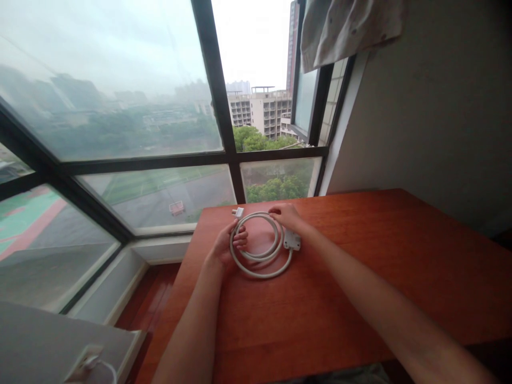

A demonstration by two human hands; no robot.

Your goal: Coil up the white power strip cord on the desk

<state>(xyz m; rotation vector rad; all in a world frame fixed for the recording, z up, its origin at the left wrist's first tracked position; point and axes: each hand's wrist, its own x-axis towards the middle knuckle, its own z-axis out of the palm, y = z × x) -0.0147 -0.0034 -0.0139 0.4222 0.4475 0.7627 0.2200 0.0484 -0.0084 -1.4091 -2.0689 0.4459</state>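
Observation:
A white extension cord [262, 277] is wound in loose loops above the reddish-brown table. My left hand [229, 242] has its fingers curled around the left side of the loops. Just over that hand, the cord's white plug [239, 213] sticks up with its prongs pointing left. At the upper right of the coil, my right hand [286, 215] pinches the cord between thumb and fingers. Below my right wrist lies the cord's white socket block [292, 241], partly covered by the wrist.
The wooden table [360, 277] reaches to the window frame [228, 158] and the wall on the right. A pale cloth [352, 29] hangs at the upper right. At the lower left, a wall outlet [85, 362] has a white plug in it.

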